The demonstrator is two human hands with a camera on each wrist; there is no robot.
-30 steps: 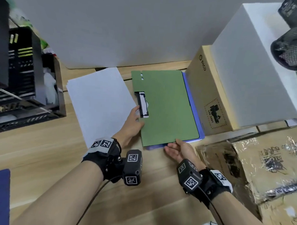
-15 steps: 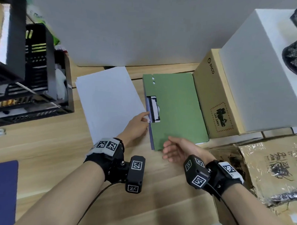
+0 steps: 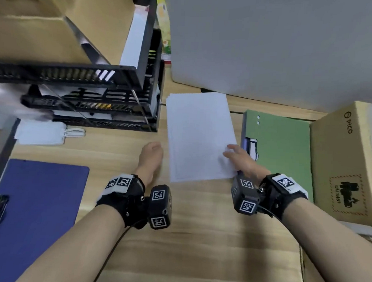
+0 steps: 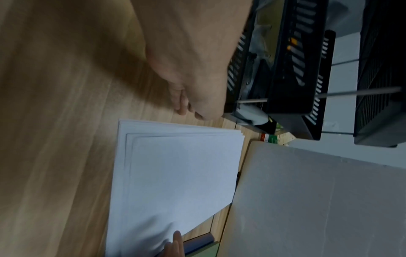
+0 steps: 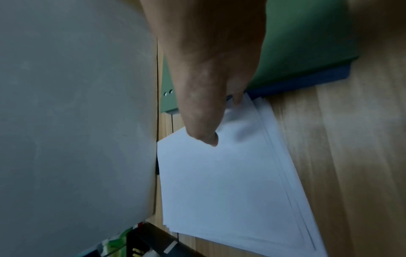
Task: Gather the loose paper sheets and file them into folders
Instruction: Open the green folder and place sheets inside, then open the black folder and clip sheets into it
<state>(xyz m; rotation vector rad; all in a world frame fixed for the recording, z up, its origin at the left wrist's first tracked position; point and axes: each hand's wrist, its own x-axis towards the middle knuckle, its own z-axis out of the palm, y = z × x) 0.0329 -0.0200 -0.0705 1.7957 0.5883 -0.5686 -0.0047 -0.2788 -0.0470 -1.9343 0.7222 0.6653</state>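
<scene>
Touching paper stack [image 3: 198,137], right hand [image 3: 245,162]

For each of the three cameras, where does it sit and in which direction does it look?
Head: worn on the head, looking down at the wooden table; the left hand and the right hand show.
Left wrist: looks along the left hand; black tray rack beside it.
Right wrist: looks along the right hand across the paper stack; green folder beside it.
Both wrist views share the paper stack and the grey board.
</scene>
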